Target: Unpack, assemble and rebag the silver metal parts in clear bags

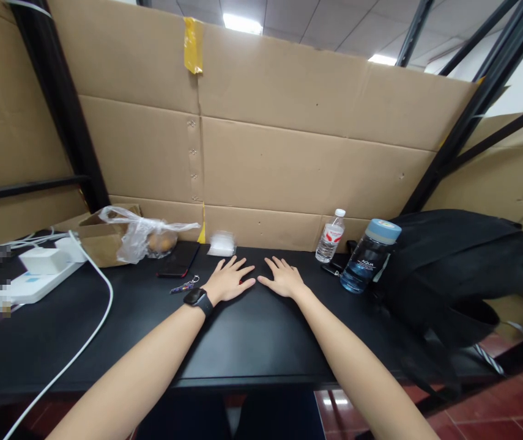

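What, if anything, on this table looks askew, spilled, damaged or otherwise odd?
Nothing looks spilled or damaged. The white cable seems untidy: it trails loosely from near the power strip across the table and past its front edge. A small red patch by the left hand also looks odd; I cannot tell what it is.

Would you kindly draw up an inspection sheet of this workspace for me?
Surface: black table, some glare near the front.
Job's things: keychain beside the left wrist; whitish packet beyond the left hand; a bit of red by the left thumb, unclear what.
Clutter: phone, knotted plastic bag and cardboard box on the left; water bottle, blue-lidded bottle and black backpack on the right.
Hands: left and right hand palm down on the table, fingers spread, gripping nothing.
Cables: white cable from near the power strip, crossing the front edge.
Surroundings: cardboard panels, black posts, red tiled floor.
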